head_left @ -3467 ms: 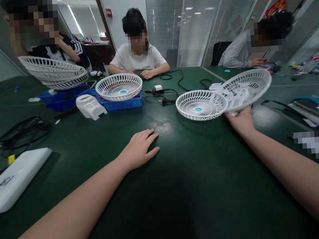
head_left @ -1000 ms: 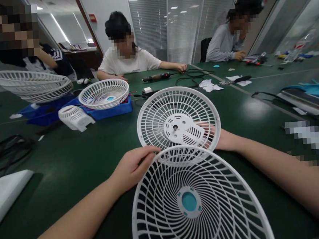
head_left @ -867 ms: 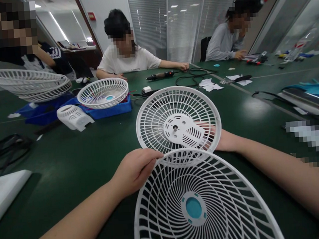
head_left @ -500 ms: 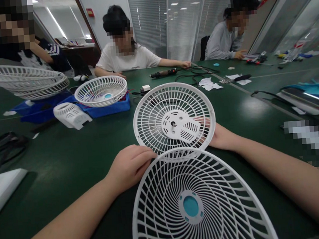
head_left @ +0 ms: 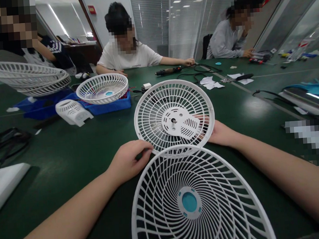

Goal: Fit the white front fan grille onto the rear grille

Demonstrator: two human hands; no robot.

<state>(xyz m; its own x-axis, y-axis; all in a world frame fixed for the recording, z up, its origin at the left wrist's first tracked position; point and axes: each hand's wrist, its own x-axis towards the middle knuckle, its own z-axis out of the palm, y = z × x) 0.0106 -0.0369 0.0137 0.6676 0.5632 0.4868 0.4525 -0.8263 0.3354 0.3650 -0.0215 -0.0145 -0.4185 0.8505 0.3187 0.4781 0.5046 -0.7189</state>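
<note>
A white rear fan grille (head_left: 148, 111), with a slotted plate and a short metal shaft at its centre, is tilted up in front of me. My left hand (head_left: 131, 158) pinches its lower left rim between thumb and fingers. Behind its right side, my right hand (head_left: 219, 132) grips it, and the fingers show partly through the bars. Nearer to me is a white front fan grille (head_left: 189, 202) with swirled bars and a blue round centre. Its upper rim overlaps the lower rim of the rear grille, close to my left fingertips.
Stacked white grilles (head_left: 28, 79) and another grille (head_left: 102, 89) rest on blue bins (head_left: 109, 106) at the left. A white plastic housing (head_left: 73, 112) lies beside them. An electric screwdriver (head_left: 168, 70), paper scraps (head_left: 211, 82) and cables lie farther back. Co-workers sit across the green table.
My left thumb and fingers have shifted slightly along the rim, with a gap now showing between them. The view has moved slightly; both grilles stay nearly in place.
</note>
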